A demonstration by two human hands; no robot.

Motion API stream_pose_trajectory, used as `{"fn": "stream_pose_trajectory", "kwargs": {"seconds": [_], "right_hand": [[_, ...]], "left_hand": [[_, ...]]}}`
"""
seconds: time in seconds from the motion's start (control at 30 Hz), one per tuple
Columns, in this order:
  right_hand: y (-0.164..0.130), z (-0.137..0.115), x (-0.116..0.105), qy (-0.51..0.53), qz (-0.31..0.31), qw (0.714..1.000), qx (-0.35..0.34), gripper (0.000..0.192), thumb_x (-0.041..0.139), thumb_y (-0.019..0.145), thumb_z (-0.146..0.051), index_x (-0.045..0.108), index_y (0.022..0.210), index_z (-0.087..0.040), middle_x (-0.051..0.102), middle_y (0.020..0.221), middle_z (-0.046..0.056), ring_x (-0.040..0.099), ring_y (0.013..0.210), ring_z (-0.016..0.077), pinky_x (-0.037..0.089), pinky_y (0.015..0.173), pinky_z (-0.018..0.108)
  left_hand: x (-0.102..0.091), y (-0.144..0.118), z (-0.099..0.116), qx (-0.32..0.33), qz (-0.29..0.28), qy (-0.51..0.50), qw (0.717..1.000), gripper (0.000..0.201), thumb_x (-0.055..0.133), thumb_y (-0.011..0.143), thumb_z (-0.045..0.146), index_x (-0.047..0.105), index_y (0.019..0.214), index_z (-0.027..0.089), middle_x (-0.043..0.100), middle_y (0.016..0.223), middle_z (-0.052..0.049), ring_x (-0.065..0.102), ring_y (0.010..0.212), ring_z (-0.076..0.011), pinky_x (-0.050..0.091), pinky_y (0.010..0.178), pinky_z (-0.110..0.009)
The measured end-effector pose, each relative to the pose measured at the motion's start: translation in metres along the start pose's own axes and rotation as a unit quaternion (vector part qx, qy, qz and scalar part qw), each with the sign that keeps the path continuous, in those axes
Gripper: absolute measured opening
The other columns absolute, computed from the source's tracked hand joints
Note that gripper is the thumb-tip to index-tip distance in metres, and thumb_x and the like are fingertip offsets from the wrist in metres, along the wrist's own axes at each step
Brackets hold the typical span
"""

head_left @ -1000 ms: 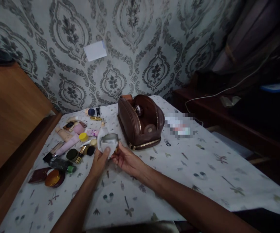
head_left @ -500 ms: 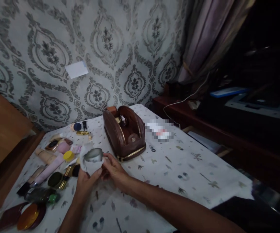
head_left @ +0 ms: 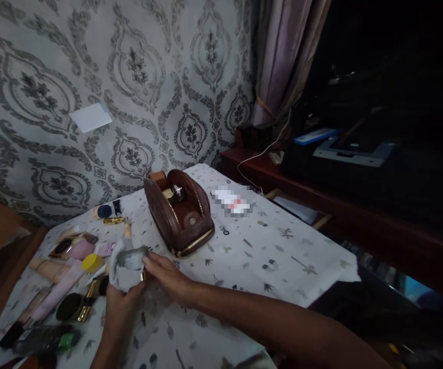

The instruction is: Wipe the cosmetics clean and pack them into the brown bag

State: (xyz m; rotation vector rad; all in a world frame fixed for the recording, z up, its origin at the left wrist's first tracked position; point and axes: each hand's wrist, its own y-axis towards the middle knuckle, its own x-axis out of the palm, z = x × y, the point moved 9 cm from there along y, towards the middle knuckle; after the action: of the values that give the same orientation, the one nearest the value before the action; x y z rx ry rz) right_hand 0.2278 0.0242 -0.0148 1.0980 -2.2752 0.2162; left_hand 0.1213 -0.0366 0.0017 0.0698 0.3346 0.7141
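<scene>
Biggest thing here is the wall (head_left: 136, 72), pale with dark grey ornate medallions. Then there's the tablecloth (head_left: 244, 292), white with little leafy prints, and off to the right a purple-ish curtain (head_left: 278, 56) tied in with a band.

Next size down, the brown bag (head_left: 162, 220) sits on the cloth near the wall, top unzipped and gaping, with a couple of small items inside it.

Hands now: the left hand (head_left: 123, 302) is closed around a soft white bundle (head_left: 121, 269), which is up in front of the person, between the bag and the pile of cosmetics. The right hand (head_left: 169, 277) has its fingertips against the bundle's right edge; can't tell if they're actually pinching it or just touching. There's a grey piece (head_left: 139, 254) showing at the top of the bundle, no clue what it is.

A white paper (head_left: 90, 118) is up against the wall. Over on the left of the cloth you've got a long pink tube (head_left: 58, 289), a dark bottle (head_left: 39, 339) lying down with a green cap, and a dark round lid (head_left: 69, 306). Smallest stuff: a yellow lid (head_left: 91, 263) just beside the tube, and a gold stick (head_left: 113, 221) farther back.
</scene>
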Motion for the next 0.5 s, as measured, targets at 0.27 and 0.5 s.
{"fn": "stream_pose_trajectory", "kwargs": {"seconds": [0.27, 0.5], "right_hand": [[0.006, 0.017, -0.007, 0.099, 0.036, 0.992, 0.072, 0.069, 0.073, 0.055, -0.080, 0.068, 0.082, -0.016, 0.062, 0.075, 0.000, 0.055, 0.072, 0.0137, 0.040, 0.068, 0.026], [0.004, -0.004, -0.005, 0.117, 0.033, 0.992, 0.013, 0.059, 0.084, 0.058, -0.061, 0.065, 0.097, -0.020, 0.065, 0.085, -0.002, 0.059, 0.080, 0.0139, 0.042, 0.078, 0.025]], "left_hand": [[-0.004, -0.006, 0.006, 0.022, 0.015, -0.001, 1.000, 0.050, 0.080, 0.057, 0.034, 0.068, 0.102, 0.015, 0.076, 0.099, -0.009, 0.070, 0.089, -0.0261, 0.056, 0.081, -0.035], [0.009, -0.006, -0.006, 0.016, -0.055, -0.026, 0.998, 0.037, 0.080, 0.061, 0.041, 0.072, 0.088, 0.016, 0.076, 0.088, -0.007, 0.069, 0.095, -0.0285, 0.053, 0.091, -0.037]]}}
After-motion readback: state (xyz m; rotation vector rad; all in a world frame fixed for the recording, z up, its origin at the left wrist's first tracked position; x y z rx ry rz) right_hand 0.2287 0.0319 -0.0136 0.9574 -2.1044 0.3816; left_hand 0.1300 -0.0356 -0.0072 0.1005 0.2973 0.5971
